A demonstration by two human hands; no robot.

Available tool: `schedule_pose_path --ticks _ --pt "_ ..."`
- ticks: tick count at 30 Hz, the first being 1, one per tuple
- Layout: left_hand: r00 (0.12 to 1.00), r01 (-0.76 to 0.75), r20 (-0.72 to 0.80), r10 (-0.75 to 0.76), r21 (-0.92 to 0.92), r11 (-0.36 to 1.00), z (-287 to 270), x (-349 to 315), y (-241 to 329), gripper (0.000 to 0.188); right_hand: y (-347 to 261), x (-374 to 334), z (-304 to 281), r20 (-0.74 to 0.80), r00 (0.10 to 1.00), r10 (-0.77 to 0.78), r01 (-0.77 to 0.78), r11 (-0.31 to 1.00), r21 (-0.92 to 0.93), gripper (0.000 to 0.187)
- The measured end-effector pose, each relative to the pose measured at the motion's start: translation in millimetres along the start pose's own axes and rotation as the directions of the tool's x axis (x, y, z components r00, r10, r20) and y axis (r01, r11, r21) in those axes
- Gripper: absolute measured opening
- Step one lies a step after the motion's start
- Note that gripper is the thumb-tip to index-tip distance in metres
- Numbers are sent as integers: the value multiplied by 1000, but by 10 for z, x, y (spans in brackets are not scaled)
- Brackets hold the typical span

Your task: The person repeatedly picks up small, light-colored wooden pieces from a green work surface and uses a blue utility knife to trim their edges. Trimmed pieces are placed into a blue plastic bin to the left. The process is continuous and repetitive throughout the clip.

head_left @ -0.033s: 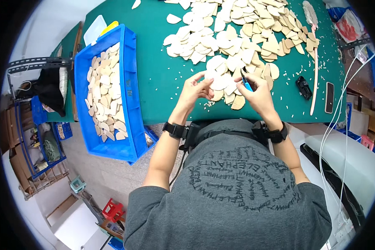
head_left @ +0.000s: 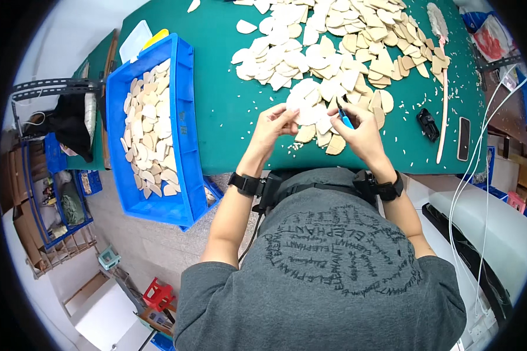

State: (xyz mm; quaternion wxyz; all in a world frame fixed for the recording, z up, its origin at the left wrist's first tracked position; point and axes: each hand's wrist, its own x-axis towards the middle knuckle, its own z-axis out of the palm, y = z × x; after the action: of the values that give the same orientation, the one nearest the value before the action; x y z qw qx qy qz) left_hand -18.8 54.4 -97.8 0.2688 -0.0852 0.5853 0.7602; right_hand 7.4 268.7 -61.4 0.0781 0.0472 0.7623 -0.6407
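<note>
My left hand (head_left: 273, 127) is closed in a pinch at the edge of a pale, rounded flat piece (head_left: 300, 105), with its thumb and fingertips together. To its right, my right hand (head_left: 362, 132) is closed around a small cutter (head_left: 346, 121) with blue handles and a dark tip. That tip points away from me, over the near edge of a loose heap of cream and tan flat pieces (head_left: 369, 58). The heap's pieces are mostly rounded or half-round and overlap one another. Several lie just below and between my hands.
At left a blue crate (head_left: 184, 131) holds many similar pieces. On the green tabletop (head_left: 216, 117) are small pale scraps, a black clip-like object (head_left: 427, 124), a phone (head_left: 463, 138) and a long pale stick (head_left: 443, 117). White cables (head_left: 480, 140) hang at right; a red stool (head_left: 158, 294) stands lower left.
The view has shifted very slightly. Both hands keep nearly the same places, with the cutter still in my right hand.
</note>
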Motion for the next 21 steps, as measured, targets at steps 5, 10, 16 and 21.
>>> schedule_pose_path --ticks 5,10,16,21 --pt "987 -158 -47 151 -327 932 127 -237 260 24 -113 59 126 38 998 -54 56 997 -55 14" --pt "987 31 147 67 -580 814 34 -306 246 18 -146 74 199 127 992 -27 34 998 -58 13" --pt "994 -61 58 95 -434 899 86 -421 416 38 -239 13 271 128 992 6 3 997 -76 16" --pt "960 -273 -75 268 -59 960 121 -513 506 38 -263 -3 289 146 988 -50 77 980 -184 25"
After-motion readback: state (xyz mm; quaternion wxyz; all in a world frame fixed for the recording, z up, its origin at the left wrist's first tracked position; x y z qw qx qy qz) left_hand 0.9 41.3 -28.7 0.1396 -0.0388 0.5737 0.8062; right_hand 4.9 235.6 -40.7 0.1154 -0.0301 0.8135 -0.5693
